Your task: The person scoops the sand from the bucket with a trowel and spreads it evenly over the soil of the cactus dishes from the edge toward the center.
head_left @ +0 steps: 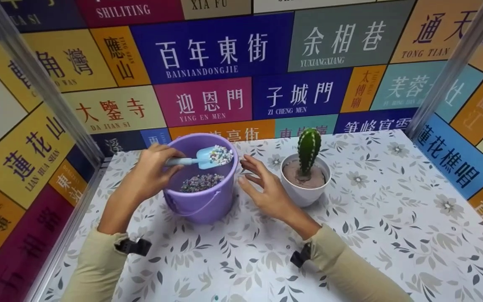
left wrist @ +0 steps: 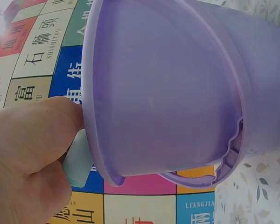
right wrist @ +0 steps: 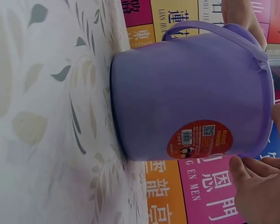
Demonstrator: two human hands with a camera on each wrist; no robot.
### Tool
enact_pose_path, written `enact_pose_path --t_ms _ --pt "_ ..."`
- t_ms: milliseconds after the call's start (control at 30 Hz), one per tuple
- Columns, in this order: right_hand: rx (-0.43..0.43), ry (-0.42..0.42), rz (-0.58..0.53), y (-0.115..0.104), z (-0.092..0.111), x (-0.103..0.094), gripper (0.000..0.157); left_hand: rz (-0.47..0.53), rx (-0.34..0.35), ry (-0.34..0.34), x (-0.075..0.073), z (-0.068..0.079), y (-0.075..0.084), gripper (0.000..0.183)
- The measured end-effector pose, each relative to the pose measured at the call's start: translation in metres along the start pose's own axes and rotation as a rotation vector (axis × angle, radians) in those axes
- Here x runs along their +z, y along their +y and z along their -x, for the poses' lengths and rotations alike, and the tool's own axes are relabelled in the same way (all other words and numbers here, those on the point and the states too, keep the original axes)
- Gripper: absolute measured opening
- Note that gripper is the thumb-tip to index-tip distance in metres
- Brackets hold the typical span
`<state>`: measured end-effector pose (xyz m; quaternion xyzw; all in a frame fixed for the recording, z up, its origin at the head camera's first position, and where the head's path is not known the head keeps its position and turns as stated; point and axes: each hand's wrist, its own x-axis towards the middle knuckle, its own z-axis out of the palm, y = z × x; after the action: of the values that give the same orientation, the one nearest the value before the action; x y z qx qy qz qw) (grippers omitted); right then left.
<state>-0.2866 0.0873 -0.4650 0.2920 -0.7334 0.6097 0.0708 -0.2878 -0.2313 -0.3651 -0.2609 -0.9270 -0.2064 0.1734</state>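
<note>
A small blue shovel (head_left: 204, 158) carries a heap of pale multicoloured pebbles (head_left: 220, 155) over the mouth of a purple bucket (head_left: 201, 205). My left hand (head_left: 153, 165) grips the shovel's handle above the bucket's left rim. Darker mixed gravel (head_left: 201, 183) lies at the bottom of the bucket. Beside the bucket's right rim, my right hand (head_left: 266, 188) is held with fingers loosely bent and nothing in them. In the left wrist view the bucket's wall hides most of the shovel.
To the right of the right hand stands a white pot (head_left: 306, 193) with an upright green cactus (head_left: 309, 151) in brown soil. A leaf-patterned cloth (head_left: 375, 235) covers the table. Panels printed with lettering (head_left: 208, 50) rise behind it and at both sides.
</note>
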Motion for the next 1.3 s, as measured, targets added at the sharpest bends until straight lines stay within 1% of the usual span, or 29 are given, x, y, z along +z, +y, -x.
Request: enact_pose_path --t_ms 100,200,300,367,533,667,867,1000,1200,1300 --pt "-0.026 -0.007 0.03 -0.003 0.008 -0.009 0.065 -0.003 -0.012 -0.004 -0.001 0.0 0.0 0.019" --pt "-0.064 -0.002 0.055 -0.007 0.017 -0.02 0.058 -0.005 -0.024 -0.009 -0.003 0.001 0.001 0.02" --pt "-0.123 0.021 0.076 -0.009 0.025 -0.032 0.048 -0.007 -0.026 -0.003 -0.004 0.001 0.0 0.021" --pt "-0.178 0.04 0.09 -0.009 0.032 -0.04 0.043 -0.009 -0.021 0.005 -0.004 0.002 0.0 0.021" --pt "-0.299 0.118 0.145 -0.007 0.045 -0.064 0.036 -0.003 -0.009 0.019 -0.004 0.005 0.0 0.021" --pt "-0.327 0.203 0.174 -0.005 0.052 -0.086 0.032 0.001 -0.011 0.021 -0.004 0.006 0.001 0.021" --pt "-0.322 0.363 0.137 0.0 0.057 -0.117 0.023 0.004 -0.009 0.018 -0.004 0.004 0.009 0.022" --pt "-0.285 0.468 0.177 0.006 0.058 -0.131 0.016 0.01 0.008 0.03 -0.002 0.003 0.014 0.021" --pt "-0.214 0.549 0.303 0.02 0.06 -0.142 0.014 0.029 0.027 0.035 0.001 -0.001 0.021 0.021" --pt "-0.161 0.539 0.34 0.026 0.061 -0.145 0.023 0.039 0.039 0.039 0.004 -0.002 0.026 0.02"
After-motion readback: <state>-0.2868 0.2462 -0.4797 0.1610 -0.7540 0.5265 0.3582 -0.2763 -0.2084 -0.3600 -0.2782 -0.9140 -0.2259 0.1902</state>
